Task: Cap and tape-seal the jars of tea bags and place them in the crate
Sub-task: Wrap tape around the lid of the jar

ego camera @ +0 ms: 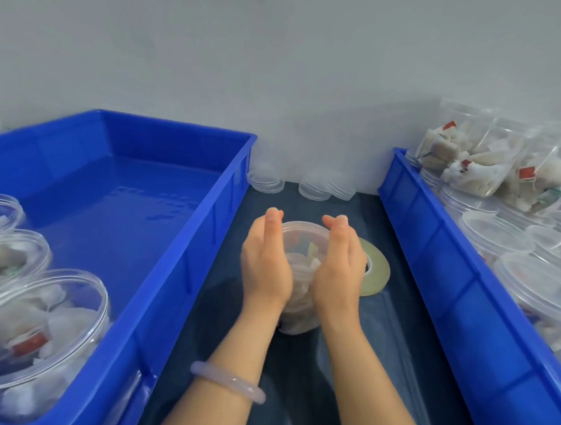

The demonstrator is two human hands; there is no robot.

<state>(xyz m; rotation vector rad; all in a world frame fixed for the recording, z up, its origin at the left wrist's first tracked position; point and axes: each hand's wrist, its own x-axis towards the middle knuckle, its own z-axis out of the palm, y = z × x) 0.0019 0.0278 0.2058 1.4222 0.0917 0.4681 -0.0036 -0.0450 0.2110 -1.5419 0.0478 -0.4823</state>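
While the clear round plastic jar of tea bags (302, 265) stands on the dark mat (296, 375), I press my left hand (265, 263) and right hand (336, 267) flat against its sides, fingers straight. The yellowish tape roll (376, 269) lies just right of it, and the blue plastic crate (186, 240) sits to its left.

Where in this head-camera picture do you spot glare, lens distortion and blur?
Head view: glare streaks the left crate floor; head view: the wide lens splays the right crate wall outward; head view: the jars at lower left look stretched and soft.
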